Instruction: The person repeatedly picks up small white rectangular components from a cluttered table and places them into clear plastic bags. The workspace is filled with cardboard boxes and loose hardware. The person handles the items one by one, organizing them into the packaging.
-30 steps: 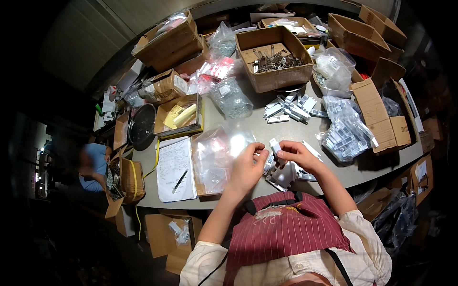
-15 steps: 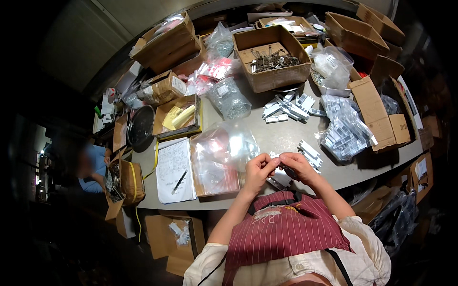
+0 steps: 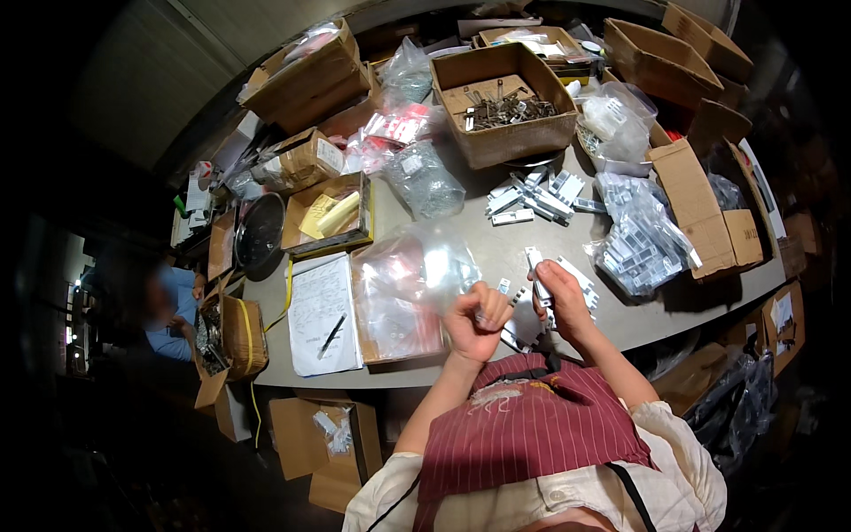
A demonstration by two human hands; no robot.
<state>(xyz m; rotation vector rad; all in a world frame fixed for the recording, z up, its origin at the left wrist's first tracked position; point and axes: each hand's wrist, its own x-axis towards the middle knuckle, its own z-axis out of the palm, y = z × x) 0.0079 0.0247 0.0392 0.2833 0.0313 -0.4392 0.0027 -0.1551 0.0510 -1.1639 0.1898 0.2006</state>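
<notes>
Upright in the fingers of my right hand [image 3: 564,297] is a narrow silver metal piece [image 3: 534,262], its upper end sticking out above the fingertips. My left hand [image 3: 477,321] is curled closed just to its left, apart from it; what the fingers hold, if anything, is hidden. Below and between the hands lies a row of silver metal pieces [image 3: 523,330], partly covered by the right hand. Another row of similar pieces [image 3: 585,285] shows just beyond the right hand. Farther back lies a loose pile of silver metal pieces [image 3: 542,200].
A clear bag of metal pieces [image 3: 640,257] lies at right beside an open carton [image 3: 687,208]. A box of metal clips [image 3: 505,146] stands at the back. Left are a plastic-covered box [image 3: 399,324] and a notebook [image 3: 310,306] with a pen. A person [image 3: 173,306] is at far left.
My hands have moved apart from where they met. The right hand now holds the metal piece upright, more in view, and the left hand has curled closed.
</notes>
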